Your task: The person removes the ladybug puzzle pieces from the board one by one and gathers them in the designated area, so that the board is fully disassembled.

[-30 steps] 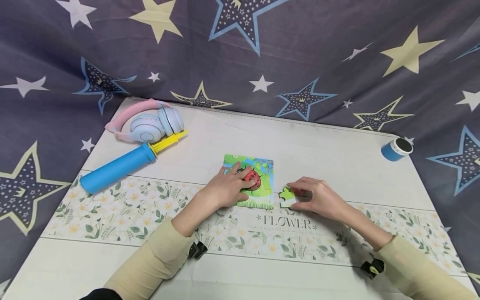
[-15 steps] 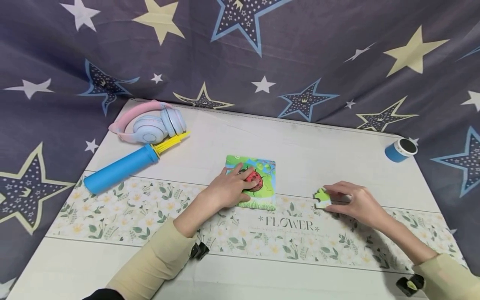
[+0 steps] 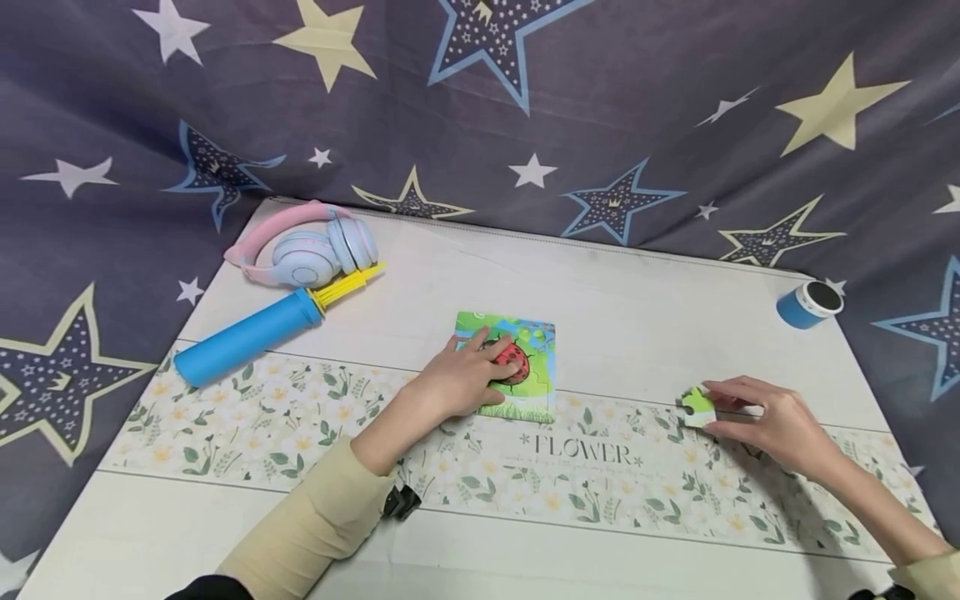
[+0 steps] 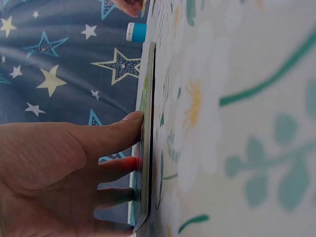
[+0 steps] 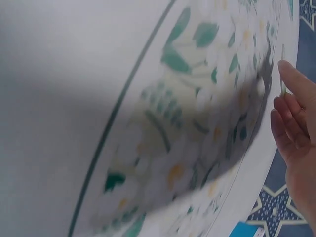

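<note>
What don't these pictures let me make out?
Head view: part of the ladybug puzzle, under the left hand.
Head view: fine lettering under FLOWER, too small.
Head view: one edge of the puzzle piece, covered by the right hand.
Head view: right sleeve, cut off by the frame.

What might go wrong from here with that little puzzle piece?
Two things, perhaps. The puzzle piece is pinched only along one side by the right hand, so it could slip and drop. And the left hand rests on the ladybug puzzle; if it slid, the puzzle might shift.
</note>
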A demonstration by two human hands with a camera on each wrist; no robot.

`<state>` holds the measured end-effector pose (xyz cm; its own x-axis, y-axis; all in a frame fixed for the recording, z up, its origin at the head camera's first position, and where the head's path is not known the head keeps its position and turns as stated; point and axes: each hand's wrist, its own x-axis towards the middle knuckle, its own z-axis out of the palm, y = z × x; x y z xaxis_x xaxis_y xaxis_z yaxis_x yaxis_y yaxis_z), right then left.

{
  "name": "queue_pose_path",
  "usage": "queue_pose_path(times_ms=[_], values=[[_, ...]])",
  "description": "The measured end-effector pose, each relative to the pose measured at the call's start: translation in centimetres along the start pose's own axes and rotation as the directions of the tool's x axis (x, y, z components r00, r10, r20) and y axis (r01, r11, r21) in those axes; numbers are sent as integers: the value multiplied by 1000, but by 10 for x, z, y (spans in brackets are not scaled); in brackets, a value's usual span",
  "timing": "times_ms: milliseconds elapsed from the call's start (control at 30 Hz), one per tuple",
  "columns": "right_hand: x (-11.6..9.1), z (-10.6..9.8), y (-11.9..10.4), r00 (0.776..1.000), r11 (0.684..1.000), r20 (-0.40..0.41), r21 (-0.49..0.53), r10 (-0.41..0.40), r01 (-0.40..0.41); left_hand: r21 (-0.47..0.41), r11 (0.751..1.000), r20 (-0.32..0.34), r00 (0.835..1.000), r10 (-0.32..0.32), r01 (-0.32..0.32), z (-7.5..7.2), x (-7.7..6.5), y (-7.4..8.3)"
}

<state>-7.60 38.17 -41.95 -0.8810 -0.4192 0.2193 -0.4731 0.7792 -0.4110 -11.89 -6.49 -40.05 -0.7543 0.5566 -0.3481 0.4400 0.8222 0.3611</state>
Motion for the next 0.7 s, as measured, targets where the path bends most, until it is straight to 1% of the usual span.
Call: queue_pose_path(times_ms=[133,300,433,567,700], values=[[-7,-7,7,1000,1000,-5,-15,24,-24,-3,1000,-1,1000,0,0,-1,0,1],[-12,-11,16,998,998,-7,-32,59,-59,1,1000,-4,1000,2,-2,-1,0,1],[-16,-14,23,998,997,-7,-57,56,-57,-1,1000,-7,1000,2,-2,0,1,0],[-21,-17,29,997,996,0,-44,79,-79,0,1000,-8,1000,2,-2,0,1,0],[-24,-18,33,989,990,41,-12,139,-139,3,1000,-8,1000,2,-2,1,1,0]])
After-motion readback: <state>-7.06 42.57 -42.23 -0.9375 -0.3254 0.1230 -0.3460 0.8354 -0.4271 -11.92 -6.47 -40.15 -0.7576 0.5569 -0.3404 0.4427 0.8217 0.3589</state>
